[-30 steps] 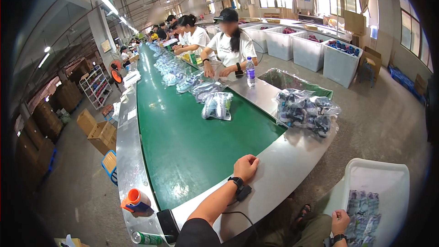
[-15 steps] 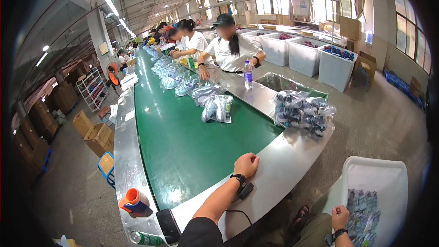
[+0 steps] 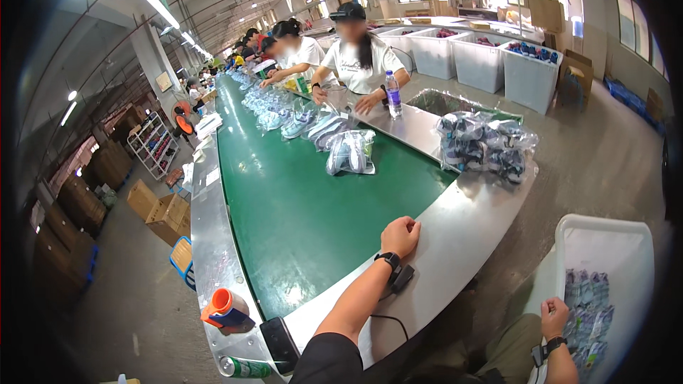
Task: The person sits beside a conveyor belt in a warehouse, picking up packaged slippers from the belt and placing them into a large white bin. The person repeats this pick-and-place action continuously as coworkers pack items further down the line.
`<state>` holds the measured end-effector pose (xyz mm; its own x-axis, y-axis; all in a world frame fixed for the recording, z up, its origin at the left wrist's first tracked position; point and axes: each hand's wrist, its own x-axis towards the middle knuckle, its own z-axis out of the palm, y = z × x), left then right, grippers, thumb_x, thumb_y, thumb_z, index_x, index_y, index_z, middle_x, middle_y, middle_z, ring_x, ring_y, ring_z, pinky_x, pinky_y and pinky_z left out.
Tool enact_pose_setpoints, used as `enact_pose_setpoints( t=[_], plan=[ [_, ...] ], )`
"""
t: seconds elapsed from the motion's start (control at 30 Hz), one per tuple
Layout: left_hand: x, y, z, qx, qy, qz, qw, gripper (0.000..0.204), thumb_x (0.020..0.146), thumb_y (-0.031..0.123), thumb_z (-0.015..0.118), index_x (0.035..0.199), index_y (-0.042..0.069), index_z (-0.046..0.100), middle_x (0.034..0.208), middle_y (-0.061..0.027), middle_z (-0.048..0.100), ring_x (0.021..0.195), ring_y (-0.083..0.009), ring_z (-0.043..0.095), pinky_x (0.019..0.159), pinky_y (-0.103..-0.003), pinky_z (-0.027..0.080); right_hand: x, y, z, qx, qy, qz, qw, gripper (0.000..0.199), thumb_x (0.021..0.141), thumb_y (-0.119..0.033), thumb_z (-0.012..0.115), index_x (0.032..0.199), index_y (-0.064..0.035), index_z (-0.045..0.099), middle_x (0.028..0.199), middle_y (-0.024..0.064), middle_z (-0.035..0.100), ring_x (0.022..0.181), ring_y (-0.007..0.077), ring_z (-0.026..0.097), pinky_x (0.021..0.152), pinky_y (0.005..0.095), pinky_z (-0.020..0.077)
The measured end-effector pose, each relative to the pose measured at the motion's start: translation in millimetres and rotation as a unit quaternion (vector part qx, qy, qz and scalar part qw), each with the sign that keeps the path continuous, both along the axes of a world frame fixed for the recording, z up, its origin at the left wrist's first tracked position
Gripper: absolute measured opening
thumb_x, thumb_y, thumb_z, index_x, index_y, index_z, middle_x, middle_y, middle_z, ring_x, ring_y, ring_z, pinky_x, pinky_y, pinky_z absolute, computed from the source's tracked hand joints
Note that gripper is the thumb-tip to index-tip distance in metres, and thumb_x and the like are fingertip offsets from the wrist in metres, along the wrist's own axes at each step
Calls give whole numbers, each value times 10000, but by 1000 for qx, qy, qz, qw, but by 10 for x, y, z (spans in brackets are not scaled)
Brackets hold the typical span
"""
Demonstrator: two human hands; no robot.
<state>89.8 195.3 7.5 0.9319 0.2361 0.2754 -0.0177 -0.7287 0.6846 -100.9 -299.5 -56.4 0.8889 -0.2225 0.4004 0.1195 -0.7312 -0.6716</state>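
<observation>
My left hand (image 3: 400, 236) is curled into a loose fist and rests on the metal edge (image 3: 445, 242) of a conveyor table, with a dark wristband at its wrist. No object shows in it. Lower right, my right hand (image 3: 554, 318) is also closed, just beside the wall of a white plastic bin (image 3: 601, 231); nothing shows in its fingers. Inside that bin lie several clear-bagged shoes (image 3: 587, 313). The nearest bagged pair of shoes (image 3: 348, 153) sits on the green belt (image 3: 313, 220), well beyond my left hand.
More bagged shoes (image 3: 270, 110) line the belt. Right of it stand a stack of bagged shoes (image 3: 487, 146) and a water bottle (image 3: 393, 96). A co-worker (image 3: 356, 60) stands across the belt. Near left are an orange roll (image 3: 224, 306) and a green can (image 3: 243, 368).
The view has turned a little, shifting the scene rightward. The co-worker's other hand has come from their side onto the metal edge by the bottle. My hands keep their closed poses.
</observation>
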Motion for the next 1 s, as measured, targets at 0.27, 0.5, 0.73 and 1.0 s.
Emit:
enact_pose_setpoints(
  t=[0.27, 0.5, 0.73, 1.0],
  plan=[
    [12, -38, 40, -6, -6, 3, 1000, 276, 895, 361, 682, 901, 94, 749, 827, -85, 750, 769, -270, 715, 726, -379, 552, -4, 31, 71, -5, -2, -8, 1000, 155, 831, -139, 701, 786, -6, 635, 684, 120, 621, 616, 240, 620, 613, 348, 485],
    [53, -32, 86, 7, 18, 2, 1000, 273, 889, 378, 683, 922, 116, 753, 857, -82, 751, 816, -277, 719, 749, -395, 554, 3, 23, 97, 10, -14, -10, 1000, 141, 823, -132, 702, 780, -14, 639, 687, 117, 625, 623, 251, 628, 616, 351, 486],
    [39, -44, -20, -9, 19, 1, 1000, 272, 887, 370, 691, 922, 109, 759, 841, -80, 748, 799, -273, 718, 742, -390, 553, 9, 25, 97, 16, -1, -3, 1000, 116, 822, -106, 700, 788, -15, 636, 691, 110, 619, 626, 254, 625, 612, 355, 484],
    [60, -51, -25, -21, 33, 1, 999, 273, 890, 365, 694, 922, 101, 758, 833, -83, 747, 783, -264, 718, 738, -376, 552, 0, 26, 104, 20, 1, 0, 1000, 110, 820, -102, 698, 790, -16, 636, 708, 111, 621, 627, 258, 625, 608, 357, 482]
  ],
)
